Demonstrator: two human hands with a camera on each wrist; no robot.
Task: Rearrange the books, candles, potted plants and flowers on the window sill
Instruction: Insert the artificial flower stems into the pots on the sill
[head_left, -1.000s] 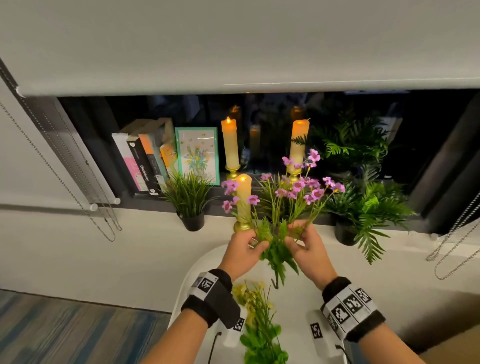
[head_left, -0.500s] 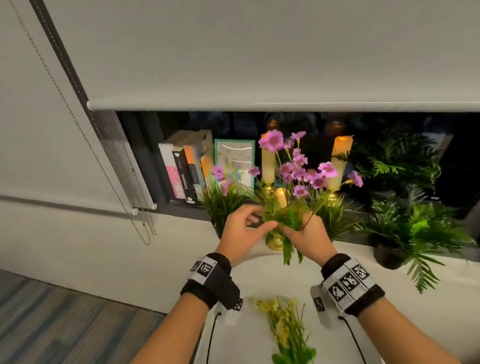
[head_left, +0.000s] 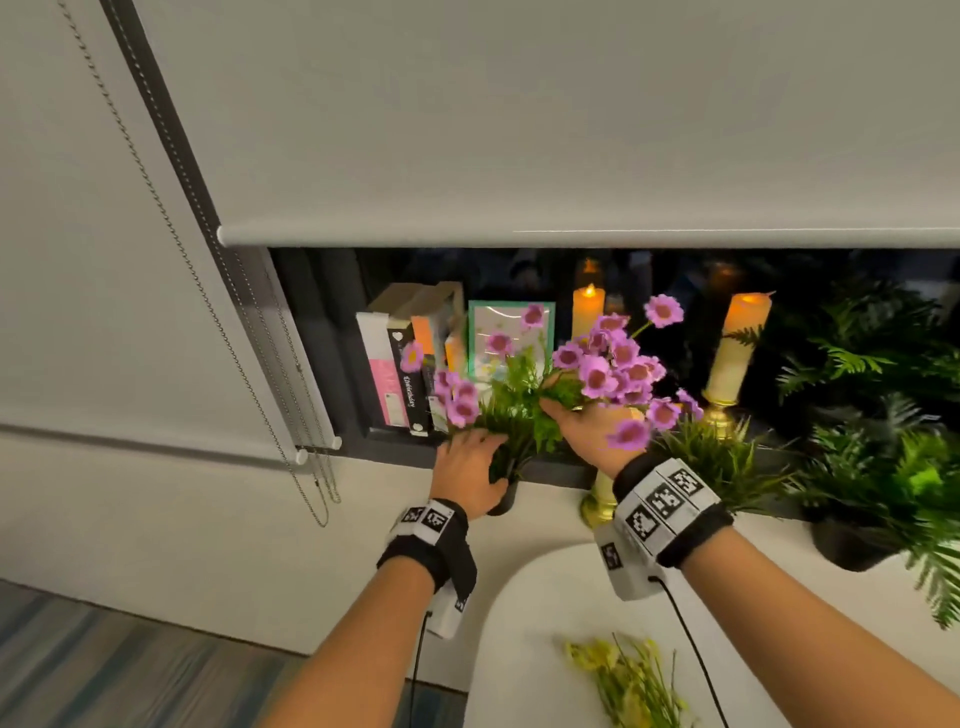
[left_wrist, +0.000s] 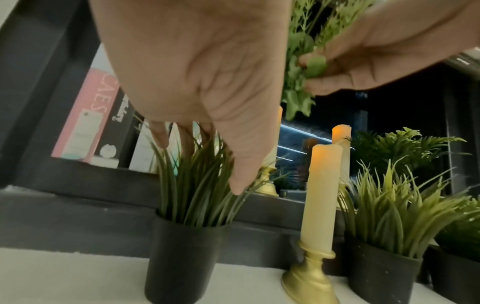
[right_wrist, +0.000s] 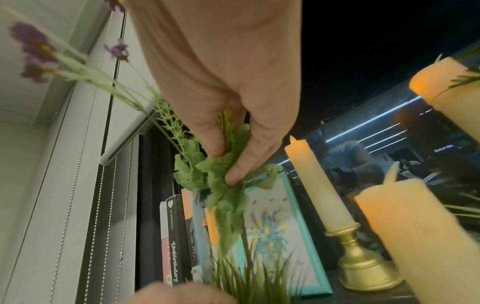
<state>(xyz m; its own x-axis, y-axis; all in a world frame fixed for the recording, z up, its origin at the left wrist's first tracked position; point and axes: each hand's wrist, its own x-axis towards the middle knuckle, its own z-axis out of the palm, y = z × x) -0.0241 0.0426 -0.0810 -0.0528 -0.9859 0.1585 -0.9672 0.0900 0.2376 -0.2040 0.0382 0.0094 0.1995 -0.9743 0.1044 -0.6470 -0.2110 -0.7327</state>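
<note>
At the window sill (head_left: 550, 470), we hold a spray of pink flowers (head_left: 605, 371) above a small grass plant in a black pot (left_wrist: 179, 255), apparently to seat the stems among the blades. Our right hand (head_left: 592, 423) pinches the leafy lower stems between thumb and fingertips (right_wrist: 233, 174), a grip low on the bunch that we judge gives control of where the stem ends go. Our left hand (head_left: 467, 475) reaches down with fingers straight and loosely spread, its fingertips (left_wrist: 237, 188) pressing into the grass; it seems to part the blades and steady the pot, and it grips nothing that we can see.

A cream candle in a gold holder (left_wrist: 320, 218) stands just right of the pot, with a second grass pot (left_wrist: 381, 273) beyond it. Behind, books (head_left: 402, 379) stand upright at the sill's left end beside a teal-framed picture (right_wrist: 280, 232), and two more lit candles (head_left: 587, 317) rise near the dark glass. Ferns (head_left: 878, 441) crowd the right side. A bunch of yellow flowers (head_left: 634, 680) lies on the white table (head_left: 519, 649) below, well apart from the sill and, we judge, not yet placed
</note>
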